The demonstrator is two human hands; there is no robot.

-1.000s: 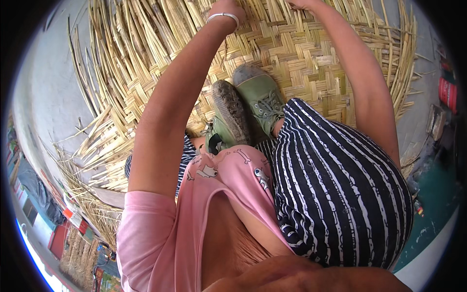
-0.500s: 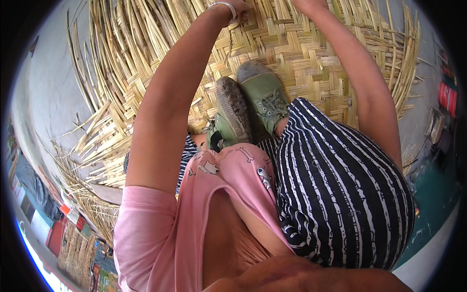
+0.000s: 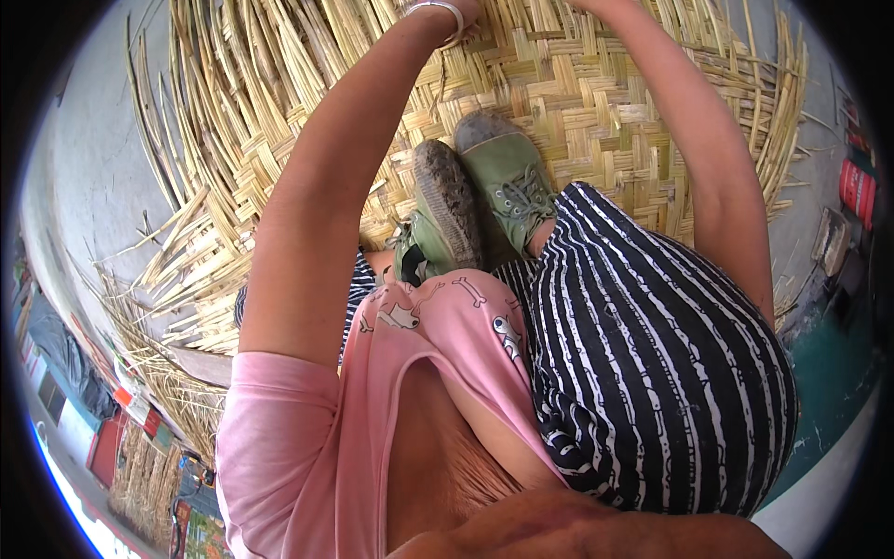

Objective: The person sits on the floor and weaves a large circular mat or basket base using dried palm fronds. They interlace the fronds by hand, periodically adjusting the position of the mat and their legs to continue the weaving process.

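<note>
A woven mat of pale, flat straw-like strips (image 3: 596, 102) lies in front of me, with a crossed weave in the middle and long loose strips at its left side. Over its far part reaches my left hand (image 3: 463, 15), wearing a pale bangle at the wrist; the upper edge cuts off its fingers. Only a sliver of my right hand (image 3: 590, 3) shows at that same edge, to the right of the left one. What either hand holds is hidden. Both my green shoes (image 3: 503, 182) rest on the mat between my arms.
Loose strips (image 3: 177, 391) lie on the grey floor (image 3: 74, 177) at the left. On the right are a red container (image 3: 857, 191) and a brick-like block (image 3: 829, 238). A dark sheet (image 3: 70, 359) and a straw bundle (image 3: 144, 480) are at the lower left.
Both hands sit slightly higher in the picture, so less of the right hand shows. The mat looks the same.
</note>
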